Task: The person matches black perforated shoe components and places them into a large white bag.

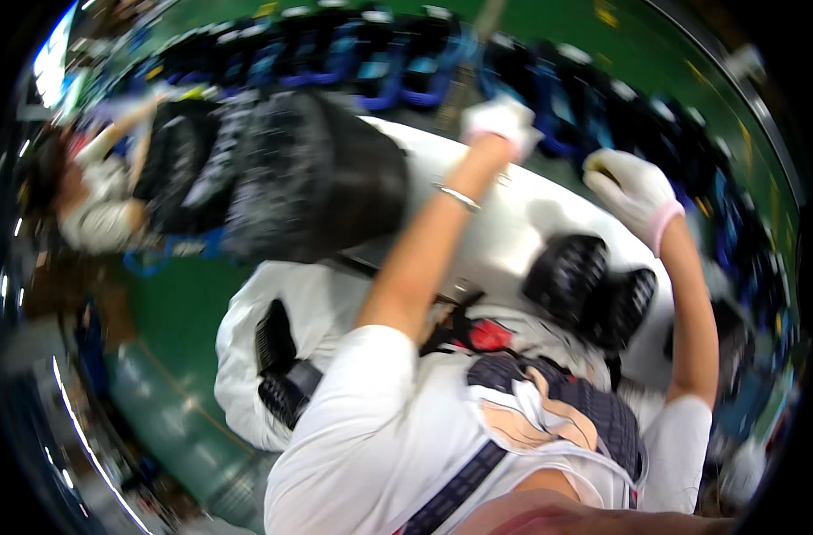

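Blurred view, head tilted far down over the person's own white shirt and chest strap. Both arms reach forward and up across a white tabletop (505,223). Left hand (500,120), in a white glove, is curled into a fist at the far edge of the tabletop, close under a thin pale rod (487,18) that runs up out of frame; whether the fist actually closes on the rod or on something small, cannot tell through the blur. Right hand (634,187), white glove with a pink cuff, is bent at the wrist with fingers curled downward, seemingly resting on or pressing the far right rim of the tabletop; nothing clearly in its grip. Nearest work pieces: two black ribbed parts (589,290) lying side by side on the tabletop just below the right forearm, touching each other. A much larger black ribbed bundle (308,174) lies at the tabletop's left end, overhanging it. Judgement: the ribbed parts look like moulded plastic or rubber, stiff, fairly light, not fragile; the ribs ought to give gloved fingers good purchase, so gripping across the ribbed sides with one hand seems sound. The large bundle looks bulky, likely a two-hand lift from underneath. Rows of blue-and-black items (380,53) line the green floor (184,312) beyond. Another person (94,196) crouches at far left.
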{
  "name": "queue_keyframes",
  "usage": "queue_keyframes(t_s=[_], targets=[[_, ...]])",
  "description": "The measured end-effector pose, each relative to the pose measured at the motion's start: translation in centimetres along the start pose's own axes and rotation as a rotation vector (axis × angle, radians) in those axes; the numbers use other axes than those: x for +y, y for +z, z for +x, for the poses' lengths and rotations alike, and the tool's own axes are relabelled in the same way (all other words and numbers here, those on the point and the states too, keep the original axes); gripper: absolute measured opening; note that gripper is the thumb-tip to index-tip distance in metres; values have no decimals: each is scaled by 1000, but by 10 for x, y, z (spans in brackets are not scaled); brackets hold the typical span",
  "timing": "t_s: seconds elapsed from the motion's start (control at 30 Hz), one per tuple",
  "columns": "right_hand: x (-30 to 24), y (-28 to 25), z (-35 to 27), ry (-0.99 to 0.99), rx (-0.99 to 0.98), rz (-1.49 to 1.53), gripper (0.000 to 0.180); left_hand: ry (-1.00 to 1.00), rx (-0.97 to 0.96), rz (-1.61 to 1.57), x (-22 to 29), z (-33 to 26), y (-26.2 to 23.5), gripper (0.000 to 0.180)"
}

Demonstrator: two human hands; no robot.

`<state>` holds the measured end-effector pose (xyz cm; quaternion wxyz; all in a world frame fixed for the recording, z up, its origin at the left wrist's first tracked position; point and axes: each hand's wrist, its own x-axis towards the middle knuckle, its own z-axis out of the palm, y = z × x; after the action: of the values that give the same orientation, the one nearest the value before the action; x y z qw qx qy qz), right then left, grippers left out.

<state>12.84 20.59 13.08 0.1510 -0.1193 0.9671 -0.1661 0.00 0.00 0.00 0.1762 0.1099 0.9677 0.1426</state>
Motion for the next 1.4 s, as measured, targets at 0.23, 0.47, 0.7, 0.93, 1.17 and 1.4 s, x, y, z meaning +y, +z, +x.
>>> queue_keyframes(t_s=[0.23, 0.47, 0.7, 0.93, 1.17, 1.4], targets=[[5, 17, -127, 158, 277, 261, 20, 227, 593, 201, 15, -53, 23, 35], [-7, 37, -188, 211, 330, 236, 17, 536, 862, -80, 39, -100, 38, 26], [-15, 57, -192, 44, 319, -52, 34, 633, 723, -163, 52, -112, 50, 21], [-12, 68, -185, 3, 384, -154, 31, 637, 670, -227, 56, -111, 50, 19], [-16, 43, -185, -25, 411, -21, 32, 590, 472, -467, 55, -115, 49, 17], [-43, 13, -150, -232, 554, 58, 33, 550, -754, -1510, 76, -156, 15, 107]])
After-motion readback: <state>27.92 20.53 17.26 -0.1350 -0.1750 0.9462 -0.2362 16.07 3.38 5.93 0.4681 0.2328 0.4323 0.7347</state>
